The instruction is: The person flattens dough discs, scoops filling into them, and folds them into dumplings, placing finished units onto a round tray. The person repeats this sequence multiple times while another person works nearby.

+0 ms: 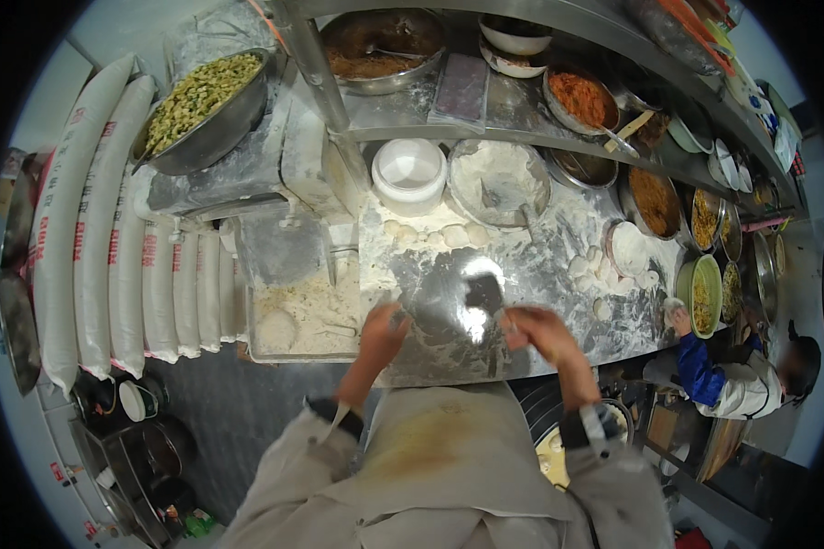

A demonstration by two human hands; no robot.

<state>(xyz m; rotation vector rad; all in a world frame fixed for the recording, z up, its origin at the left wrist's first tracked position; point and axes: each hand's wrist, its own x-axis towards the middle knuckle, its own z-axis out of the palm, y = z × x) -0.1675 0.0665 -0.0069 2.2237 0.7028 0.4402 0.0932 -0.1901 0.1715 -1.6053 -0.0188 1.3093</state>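
Note:
Above the front part of a floury steel worktable (439, 367), my left hand (384, 333) has its fingers curled. Across from it, my right hand (535, 333) points inward with bent fingers. Both are blurred at the fingertips, so I cannot tell whether anything small is in them. Beyond the hands, a row of dough pieces (455, 235) lies in flour. Behind that row stand a white tub (410, 182) and a steel bowl of flour (498, 178) with a tool resting on its rim. Flattened dough rounds (590, 267) lie to the right beside a bowl of white flour (630, 248).
On the left, a machine (213, 192) carries a basin of chopped green-and-yellow filling (202, 106), above a floury tray (302, 358). Sacks (89, 226) stand farther left. A steel shelf (398, 123) overhangs the table's back. At right, a co-worker (735, 384) reaches to a yellow-green basket (687, 302).

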